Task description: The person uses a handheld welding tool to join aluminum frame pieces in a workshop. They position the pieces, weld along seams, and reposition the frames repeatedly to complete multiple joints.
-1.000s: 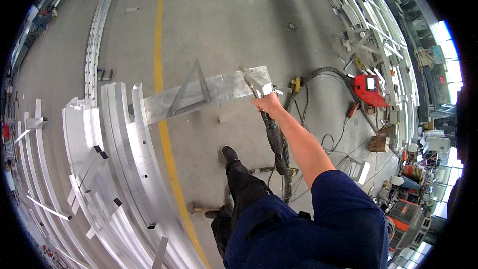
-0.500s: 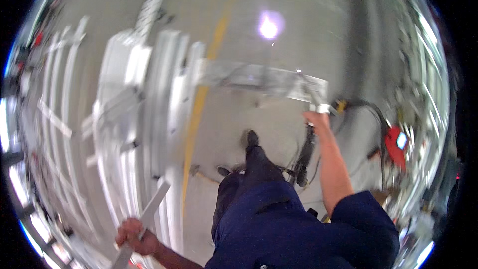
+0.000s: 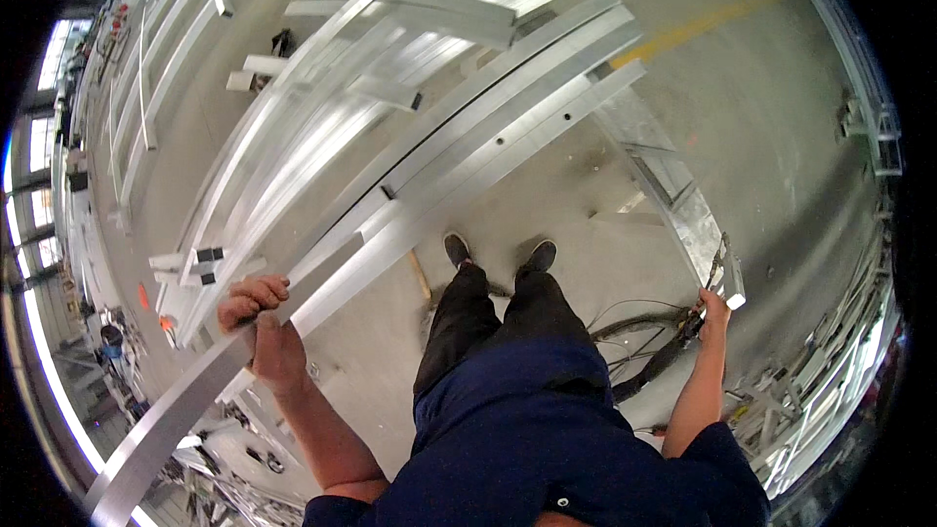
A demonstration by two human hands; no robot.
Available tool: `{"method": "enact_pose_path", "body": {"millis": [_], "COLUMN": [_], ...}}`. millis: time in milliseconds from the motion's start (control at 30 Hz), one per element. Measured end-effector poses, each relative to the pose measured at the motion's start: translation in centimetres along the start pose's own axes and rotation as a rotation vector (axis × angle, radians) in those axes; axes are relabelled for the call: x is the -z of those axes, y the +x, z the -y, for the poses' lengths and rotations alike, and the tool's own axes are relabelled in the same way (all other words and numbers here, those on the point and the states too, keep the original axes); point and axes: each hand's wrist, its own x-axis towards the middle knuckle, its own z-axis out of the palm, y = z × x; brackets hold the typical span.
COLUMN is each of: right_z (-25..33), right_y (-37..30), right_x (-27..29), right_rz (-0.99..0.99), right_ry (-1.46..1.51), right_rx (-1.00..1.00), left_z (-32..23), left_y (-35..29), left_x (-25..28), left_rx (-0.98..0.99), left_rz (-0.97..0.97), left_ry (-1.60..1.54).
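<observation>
Long aluminium bar [image 3: 390, 234] is gripped near its low end in our left hand [image 3: 262, 327], off the floor over the stacked profiles [image 3: 322, 117], while our right hand [image 3: 712, 307] clasps a metal frame's [image 3: 673, 185] corner (nothing set down).

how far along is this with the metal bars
Done: many bars lie stacked on the floor. In hand: the left hand grips one long bar, the right hand holds the end of a metal frame. Left: neither piece is set down yet.
</observation>
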Motion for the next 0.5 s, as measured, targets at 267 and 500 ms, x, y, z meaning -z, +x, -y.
{"method": "enact_pose_path", "body": {"millis": [267, 500], "right_z": [7.2, 6.6], "right_y": [-19.9, -30.0], "right_x": [-13.0, -23.3], "right_rz": [0.344, 0.663], "right_ry": [-0.155, -0.483], "right_rx": [0.234, 0.254], "left_z": [6.5, 11.2], "left_y": [3.0, 7.7], "left_x": [8.5, 11.3], "left_rx": [0.023, 0.062], "left_rz": [-0.277, -0.452], "left_ry": [0.008, 0.098]}}
